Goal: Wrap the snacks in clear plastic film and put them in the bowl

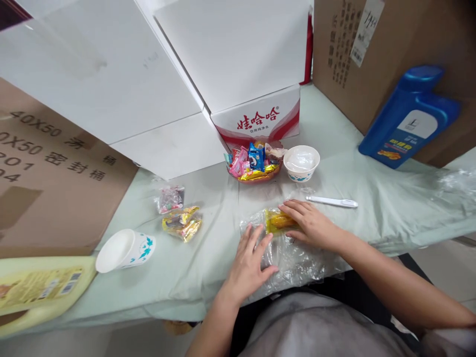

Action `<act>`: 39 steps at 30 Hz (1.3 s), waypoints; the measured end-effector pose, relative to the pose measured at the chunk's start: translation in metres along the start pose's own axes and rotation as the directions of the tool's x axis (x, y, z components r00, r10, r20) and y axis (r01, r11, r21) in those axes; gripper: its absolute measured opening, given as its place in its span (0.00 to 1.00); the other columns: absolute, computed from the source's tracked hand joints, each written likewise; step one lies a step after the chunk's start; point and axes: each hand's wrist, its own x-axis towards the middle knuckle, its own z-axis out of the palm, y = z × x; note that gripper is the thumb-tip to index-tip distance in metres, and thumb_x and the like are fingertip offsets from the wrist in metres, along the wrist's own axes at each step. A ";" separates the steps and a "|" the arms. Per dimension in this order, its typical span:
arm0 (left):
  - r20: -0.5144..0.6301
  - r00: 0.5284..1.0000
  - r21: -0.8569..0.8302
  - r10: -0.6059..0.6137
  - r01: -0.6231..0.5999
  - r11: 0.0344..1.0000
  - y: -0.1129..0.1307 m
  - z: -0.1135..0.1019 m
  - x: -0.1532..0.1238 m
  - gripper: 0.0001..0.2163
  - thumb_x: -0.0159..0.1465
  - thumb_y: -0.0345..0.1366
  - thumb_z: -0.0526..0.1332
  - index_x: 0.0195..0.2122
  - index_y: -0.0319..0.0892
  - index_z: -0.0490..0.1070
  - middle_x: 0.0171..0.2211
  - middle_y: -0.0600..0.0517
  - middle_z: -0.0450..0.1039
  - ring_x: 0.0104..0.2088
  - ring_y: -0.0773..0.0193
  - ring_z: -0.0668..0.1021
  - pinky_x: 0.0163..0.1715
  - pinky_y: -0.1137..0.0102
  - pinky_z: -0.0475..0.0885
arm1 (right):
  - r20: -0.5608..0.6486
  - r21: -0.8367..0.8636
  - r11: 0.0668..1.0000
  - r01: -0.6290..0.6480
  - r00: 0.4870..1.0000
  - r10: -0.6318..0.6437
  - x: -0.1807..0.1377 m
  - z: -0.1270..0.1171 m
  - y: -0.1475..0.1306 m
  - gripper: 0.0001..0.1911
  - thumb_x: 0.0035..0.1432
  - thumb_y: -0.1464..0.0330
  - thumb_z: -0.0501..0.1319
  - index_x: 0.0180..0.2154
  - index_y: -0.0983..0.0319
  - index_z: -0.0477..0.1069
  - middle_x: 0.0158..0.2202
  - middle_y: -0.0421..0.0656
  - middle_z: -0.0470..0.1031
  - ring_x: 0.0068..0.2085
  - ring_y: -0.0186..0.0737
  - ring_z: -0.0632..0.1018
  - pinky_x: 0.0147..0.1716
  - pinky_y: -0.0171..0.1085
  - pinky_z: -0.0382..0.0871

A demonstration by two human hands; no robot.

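A clear plastic bag (pixel 297 267) lies spread at the table's front edge, with a yellow-wrapped snack (pixel 275 221) on top of it. My right hand (pixel 307 223) rests over the right end of the snack, fingers stretched out and partly covering it. Flat on the left part of the bag is my left hand (pixel 251 263), its fingers spread and nothing held. A white-handled knife or cutter (pixel 331 201) lies behind my right hand. Beyond the bag stands a red bowl (pixel 256 180) full of colourful wrapped sweets, beside a paper bowl (pixel 302 171) with clear plastic in it.
To the left are a gold wrapped packet (pixel 182 223), a small clear packet (pixel 171 199), a tipped paper cup (pixel 126 250) and a yellow jug (pixel 44 287). White boxes (pixel 256 119) line the back. At right, a blue bottle (pixel 409 119) stands against a brown carton (pixel 357 74).
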 end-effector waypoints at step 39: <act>0.019 0.999 0.129 -0.045 0.042 0.991 -0.003 0.018 -0.005 0.38 0.54 0.48 0.69 0.65 0.49 0.59 0.70 0.46 0.46 0.70 0.37 0.43 0.63 0.39 0.53 | 0.057 -0.244 0.970 -0.008 0.998 0.023 0.020 0.032 0.021 0.33 0.61 0.53 0.59 0.61 0.66 0.63 0.65 0.59 0.60 0.65 0.64 0.59 0.59 0.60 0.56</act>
